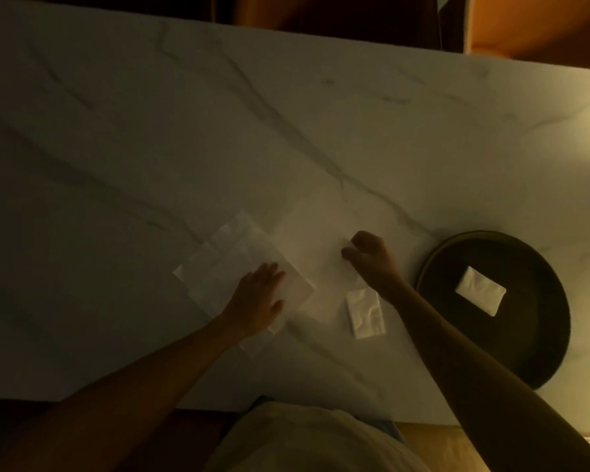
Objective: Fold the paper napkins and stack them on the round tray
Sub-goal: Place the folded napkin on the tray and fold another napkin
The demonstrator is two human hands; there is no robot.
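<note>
Dim, warm yellowish light. White marble-look table (218, 131) with grey veins fills the view. Beyond its far edge, dark brown and orange furniture (511, 25), too dark to identify.

tray (539, 349) right, far table (218, 114) open

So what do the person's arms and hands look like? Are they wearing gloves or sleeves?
No gloves and no sleeves. The left hand and the right hand are bare, and both forearms are uncovered right down to the bottom of the picture. I can see no watch, ring or bracelet, though the light is dim. A pale, loose garment shows at the bottom edge, on the person's body.
</note>
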